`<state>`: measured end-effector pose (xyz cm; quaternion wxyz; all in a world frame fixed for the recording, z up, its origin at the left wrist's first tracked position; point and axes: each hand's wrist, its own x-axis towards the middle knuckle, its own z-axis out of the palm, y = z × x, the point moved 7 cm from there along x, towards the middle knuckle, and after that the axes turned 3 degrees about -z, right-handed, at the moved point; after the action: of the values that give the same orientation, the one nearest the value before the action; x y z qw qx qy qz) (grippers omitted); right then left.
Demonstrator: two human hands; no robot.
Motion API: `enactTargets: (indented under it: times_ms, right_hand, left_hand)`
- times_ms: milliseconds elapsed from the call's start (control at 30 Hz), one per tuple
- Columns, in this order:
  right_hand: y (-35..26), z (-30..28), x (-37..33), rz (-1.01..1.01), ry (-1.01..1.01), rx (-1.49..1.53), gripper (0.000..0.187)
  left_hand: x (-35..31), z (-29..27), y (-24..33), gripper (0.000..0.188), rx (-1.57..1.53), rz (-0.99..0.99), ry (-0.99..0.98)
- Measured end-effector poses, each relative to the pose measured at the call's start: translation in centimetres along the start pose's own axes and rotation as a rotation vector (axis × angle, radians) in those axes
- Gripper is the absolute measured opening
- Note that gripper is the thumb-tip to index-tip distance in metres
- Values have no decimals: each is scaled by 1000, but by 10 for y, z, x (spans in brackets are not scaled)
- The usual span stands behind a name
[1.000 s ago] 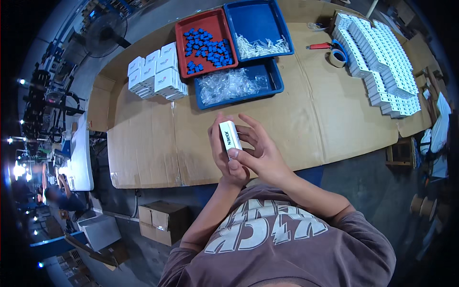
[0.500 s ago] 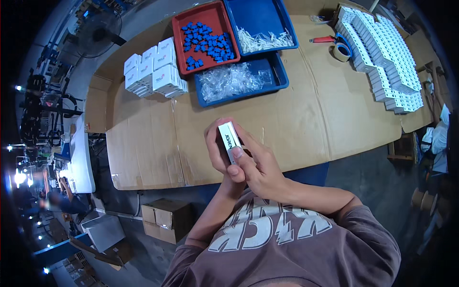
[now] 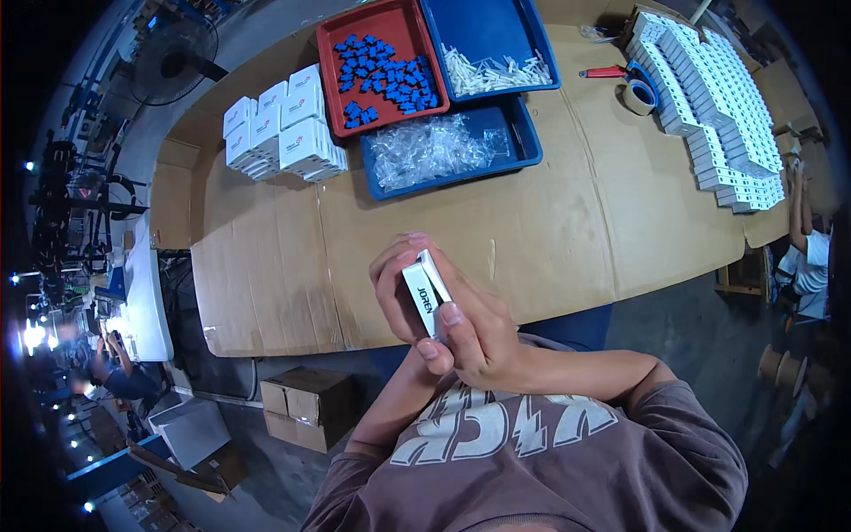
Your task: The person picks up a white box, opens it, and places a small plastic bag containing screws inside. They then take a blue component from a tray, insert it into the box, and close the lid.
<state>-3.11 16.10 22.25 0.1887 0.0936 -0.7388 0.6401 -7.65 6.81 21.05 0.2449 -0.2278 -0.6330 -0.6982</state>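
Note:
Just off the table's near edge, a small white box (image 3: 417, 291) with dark lettering on its side is held up between both hands. My left hand (image 3: 390, 285) wraps round its left side, fingers curled over the far end and thumb at the near end. My right hand (image 3: 483, 332) grips the other side, its thumb pressed by the box's near edge. A dark gap shows along the top between the side and a white flap or cover. What lies inside is hidden.
Ahead on the cardboard-covered table (image 3: 461, 239) are a red tray (image 3: 332, 53) of blue parts, a blue tray (image 3: 474, 27) of white pieces and another blue tray (image 3: 530, 142) of clear plastic. White boxes (image 3: 301, 146) are stacked left, many more (image 3: 727, 106) right, near tape (image 3: 638, 97).
Both hands and the box have come slightly nearer to me. A dark gap has appeared along the box's top edge. At the far right, another person's arms have come into view.

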Motion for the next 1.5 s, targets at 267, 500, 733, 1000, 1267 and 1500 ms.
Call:
enactTargets:
  times_ms: [267,500,733,1000,1267,1500]
  right_hand:
    - [-15,3,-1,-114,-1,30,58]
    - [-5,-6,13,-31,-114,32,67]
    - [42,-31,11,212,-368,-196,81]
    - [29,-48,34,-284,-408,-430,95]
    - [-16,-41,50,-627,-498,-483,106]
    - [-23,-37,47,-763,-455,-453,98]
  left_hand:
    - [10,-6,23,78,34,149,16]
    - [-4,-10,-19,131,-15,-179,74]
    - [-25,1,-67,100,-524,-758,109]
    - [-31,33,-43,70,-534,-1235,-19]
    - [-26,25,-9,67,-795,-1158,-29]
    - [-28,29,-3,76,-748,-1122,-21]
